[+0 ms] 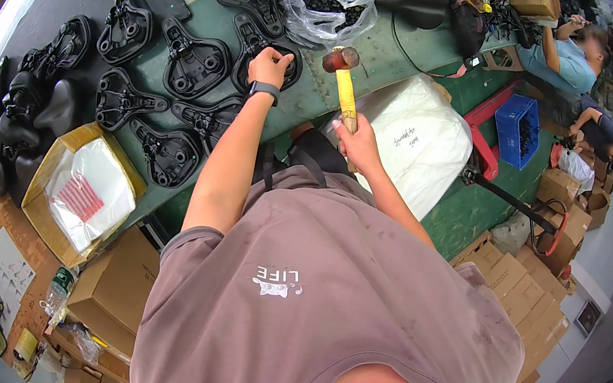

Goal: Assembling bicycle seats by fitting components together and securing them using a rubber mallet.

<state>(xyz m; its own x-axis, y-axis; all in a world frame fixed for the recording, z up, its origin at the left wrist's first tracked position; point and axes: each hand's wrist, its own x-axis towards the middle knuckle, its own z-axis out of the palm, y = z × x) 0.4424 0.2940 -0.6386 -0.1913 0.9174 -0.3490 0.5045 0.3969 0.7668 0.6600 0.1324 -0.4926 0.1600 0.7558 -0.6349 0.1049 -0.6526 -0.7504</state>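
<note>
While the left hand (270, 63) pinches a saddle base (257, 51), the right hand (356, 137) grips the mallet (342, 70) raised just beside it: a mis-aimed blow could strike those fingers.

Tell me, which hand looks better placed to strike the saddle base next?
The right hand, most likely. It grips the wooden handle of the mallet, whose head hangs just beside the black saddle base. The left hand is closed on that base, seemingly steadying it on the green bench.

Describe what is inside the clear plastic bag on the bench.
The clear plastic bag holds a heap of small black parts; their shape and the bag's bottom are hidden by crinkled film.
</note>
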